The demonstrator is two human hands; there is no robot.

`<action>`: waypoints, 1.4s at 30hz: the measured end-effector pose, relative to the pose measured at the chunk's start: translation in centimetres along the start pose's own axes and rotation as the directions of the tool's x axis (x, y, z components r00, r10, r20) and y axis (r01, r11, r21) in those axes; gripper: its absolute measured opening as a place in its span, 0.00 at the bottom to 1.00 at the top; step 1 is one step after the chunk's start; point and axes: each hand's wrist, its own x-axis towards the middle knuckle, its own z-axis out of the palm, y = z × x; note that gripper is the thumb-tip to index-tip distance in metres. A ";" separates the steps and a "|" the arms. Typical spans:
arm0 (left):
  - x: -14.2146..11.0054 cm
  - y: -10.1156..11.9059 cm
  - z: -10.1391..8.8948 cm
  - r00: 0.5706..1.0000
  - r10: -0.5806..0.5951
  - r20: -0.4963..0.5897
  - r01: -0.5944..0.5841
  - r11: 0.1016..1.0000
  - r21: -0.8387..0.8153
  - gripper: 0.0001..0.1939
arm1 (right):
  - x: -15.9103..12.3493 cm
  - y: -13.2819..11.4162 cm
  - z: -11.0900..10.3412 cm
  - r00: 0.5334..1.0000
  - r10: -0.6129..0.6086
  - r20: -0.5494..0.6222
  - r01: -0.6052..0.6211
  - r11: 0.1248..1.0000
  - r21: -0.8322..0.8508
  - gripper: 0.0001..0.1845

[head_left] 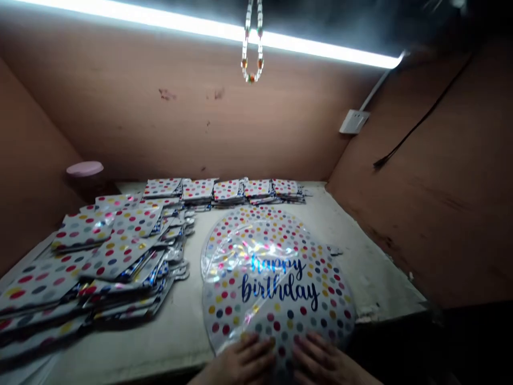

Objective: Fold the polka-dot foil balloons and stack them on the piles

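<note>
Because the flat foil balloon (276, 315) reaches the table's (377, 272) front edge, uneven pressure could crease it or let it slip toward the lap. Left hand (250, 361) and right hand (323, 361) lie on its near part, fingers extended, unclenched. Sliding it leftward might topple the folded foil piles (120, 256) along the left edge.

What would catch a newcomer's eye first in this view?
Probably the round, flat polka-dot balloon lettered "happy birthday" in blue, lying on the table with the left hand and the right hand on its near edge. Next, the bright light strip running across the top of the view. Then the folded dotted pieces, heaped on the table's left side and stacked in a row along its back.
</note>
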 end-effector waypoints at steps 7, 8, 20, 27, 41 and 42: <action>0.1 1.7 -1.5 0.940 -0.342 -0.017 0.297 0.838 -0.457 0.10 | -0.3 -1.0 -0.1 0.850 0.491 -0.191 -0.388 0.828 0.406 0.16; 0.2 1.7 -2.0 0.895 -0.446 -0.010 0.381 0.777 -0.501 0.10 | 0.3 -0.7 -0.8 0.794 0.580 -0.184 -0.446 0.760 0.472 0.13; 0.3 -8.1 -6.1 0.514 -0.855 0.075 0.768 0.419 -0.485 0.10 | 6.4 13.0 -1.4 0.443 0.850 -0.285 -0.815 0.515 0.267 0.23; 2.9 -12.6 -5.5 0.366 -0.930 -0.015 0.867 0.347 -0.358 0.17 | 0.5 13.1 -3.4 0.297 0.945 0.137 -0.846 0.194 0.497 0.24; 2.6 -11.6 -5.8 0.330 -0.942 -0.055 0.925 0.335 -0.180 0.12 | -1.4 10.2 0.8 0.082 0.944 -0.321 -0.890 0.214 0.402 0.24; 2.6 -11.6 -5.8 0.328 -0.943 -0.054 0.928 0.332 -0.169 0.12 | -2.0 10.1 0.9 0.085 0.949 -0.305 -0.905 0.202 0.375 0.23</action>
